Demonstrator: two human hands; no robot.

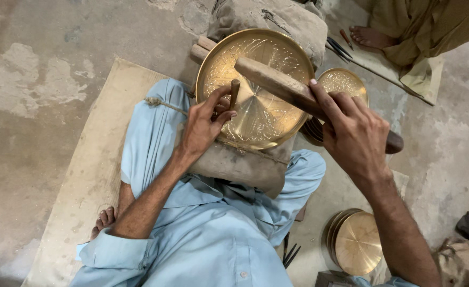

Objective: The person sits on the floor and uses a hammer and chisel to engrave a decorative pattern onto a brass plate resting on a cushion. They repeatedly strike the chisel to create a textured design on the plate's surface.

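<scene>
- Left hand: fingers pinched around a short chisel, held upright with its tip on the brass plate.
- Right hand: clenched on a wooden mallet, whose head lies above the plate, just right of the chisel.
- Brass plate: upper centre of frame, tilted against a padded block on the lap; engraved, nothing in it.
- Smaller brass plates lie behind the right hand; a stack of plates sits at lower right.

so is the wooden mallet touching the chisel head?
Apart. The head view shows brass plate between the mallet in the right hand and the chisel in the left hand.
</scene>
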